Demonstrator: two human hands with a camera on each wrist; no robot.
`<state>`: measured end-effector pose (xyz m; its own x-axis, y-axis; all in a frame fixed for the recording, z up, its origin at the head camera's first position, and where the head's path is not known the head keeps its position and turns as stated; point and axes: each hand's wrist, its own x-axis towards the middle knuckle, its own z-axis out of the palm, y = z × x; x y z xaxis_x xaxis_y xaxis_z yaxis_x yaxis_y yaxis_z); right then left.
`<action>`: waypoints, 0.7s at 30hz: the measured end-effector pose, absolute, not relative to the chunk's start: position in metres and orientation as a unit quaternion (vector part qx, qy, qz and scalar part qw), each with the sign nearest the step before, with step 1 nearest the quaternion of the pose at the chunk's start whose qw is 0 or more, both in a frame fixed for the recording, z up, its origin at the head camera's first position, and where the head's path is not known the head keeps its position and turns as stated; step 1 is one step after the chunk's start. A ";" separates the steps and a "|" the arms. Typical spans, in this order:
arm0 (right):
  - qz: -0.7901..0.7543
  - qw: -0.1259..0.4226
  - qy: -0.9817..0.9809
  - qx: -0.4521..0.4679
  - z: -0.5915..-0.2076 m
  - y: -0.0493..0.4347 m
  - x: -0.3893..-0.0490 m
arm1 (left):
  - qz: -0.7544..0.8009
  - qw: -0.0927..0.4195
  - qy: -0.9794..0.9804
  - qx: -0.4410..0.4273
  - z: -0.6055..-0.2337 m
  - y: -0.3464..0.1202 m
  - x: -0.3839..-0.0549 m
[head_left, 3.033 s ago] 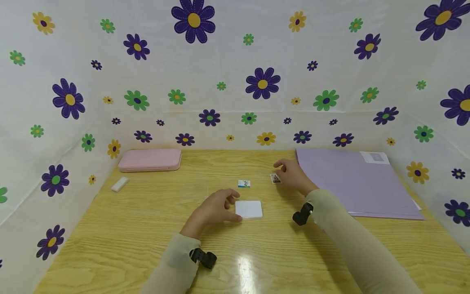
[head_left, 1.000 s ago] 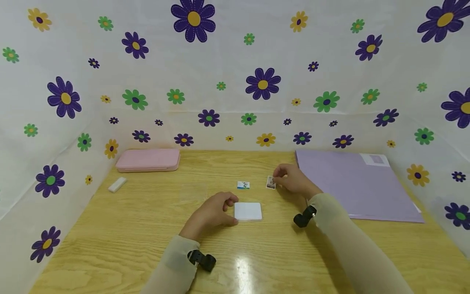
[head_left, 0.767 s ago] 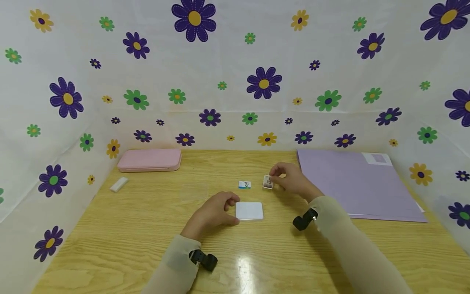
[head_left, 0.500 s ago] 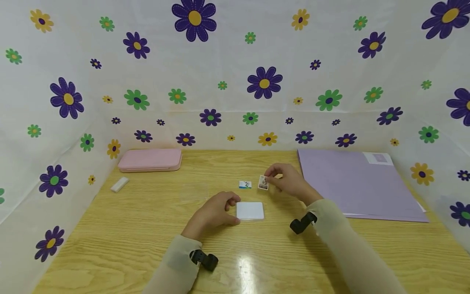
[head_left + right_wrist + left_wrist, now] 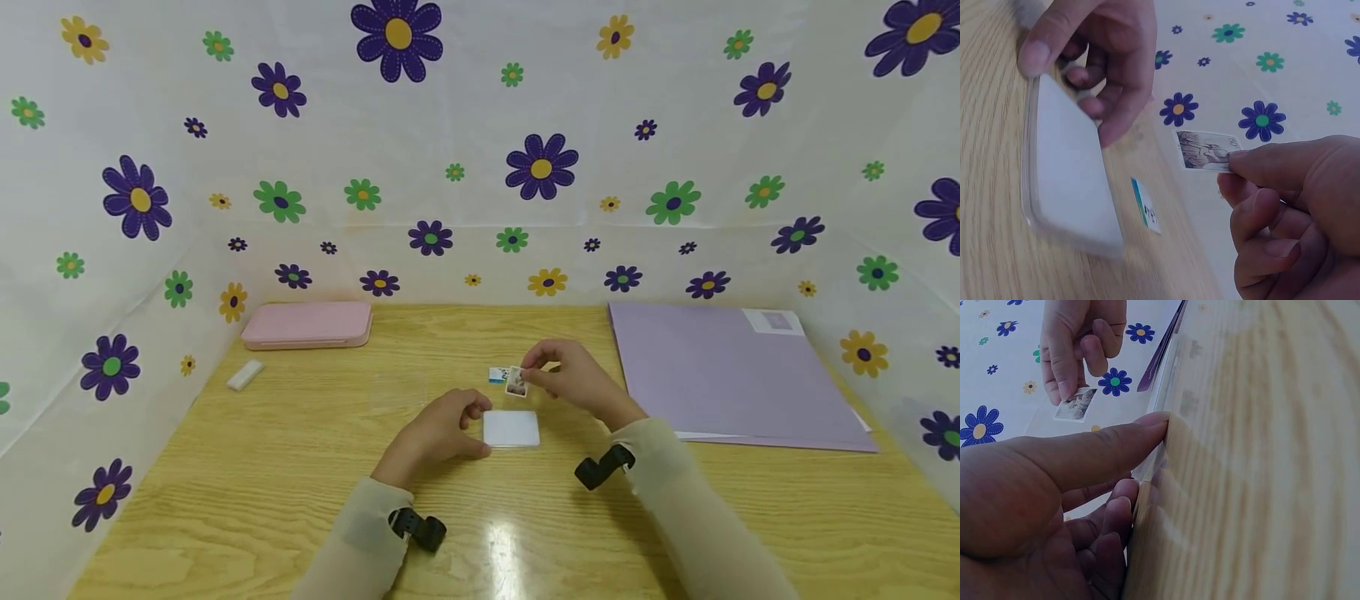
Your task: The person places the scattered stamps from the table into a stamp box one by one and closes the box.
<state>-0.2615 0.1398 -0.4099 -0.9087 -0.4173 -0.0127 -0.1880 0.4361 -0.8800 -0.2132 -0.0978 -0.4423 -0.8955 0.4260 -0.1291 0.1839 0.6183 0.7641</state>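
Observation:
My right hand (image 5: 573, 375) pinches a small postage stamp (image 5: 515, 382) between thumb and forefinger, raised off the table. The stamp has a brownish-grey picture and a white border, plain in the right wrist view. My left hand (image 5: 442, 425) holds the left end of a flat white case (image 5: 512, 428) with rounded corners and clear sides, thumb at its near corner and fingers at the far one. Behind the case lies a second stamp (image 5: 496, 375), white and blue, partly covered by the held stamp in the head view.
A faint clear plastic sheet (image 5: 400, 390) lies left of the stamps on the wooden table (image 5: 247, 492). Farther left are a white eraser (image 5: 245, 375) and a pink pencil case (image 5: 307, 325). A large purple folder (image 5: 735, 375) covers the back right. Flowered cloth surrounds the table.
My right hand has picked up the brownish stamp and carried it left, now overlapping the blue-and-white stamp in the head view. My left hand has stayed at the white case.

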 end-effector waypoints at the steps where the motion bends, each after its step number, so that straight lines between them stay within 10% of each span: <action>1: -0.502 0.115 0.838 -0.183 -0.410 0.138 -0.261 | 0.403 0.151 0.886 0.173 -0.442 -0.098 -0.213; 21: -0.505 0.174 0.818 -0.215 -0.419 0.109 -0.253 | 0.394 0.160 0.889 0.167 -0.439 -0.100 -0.216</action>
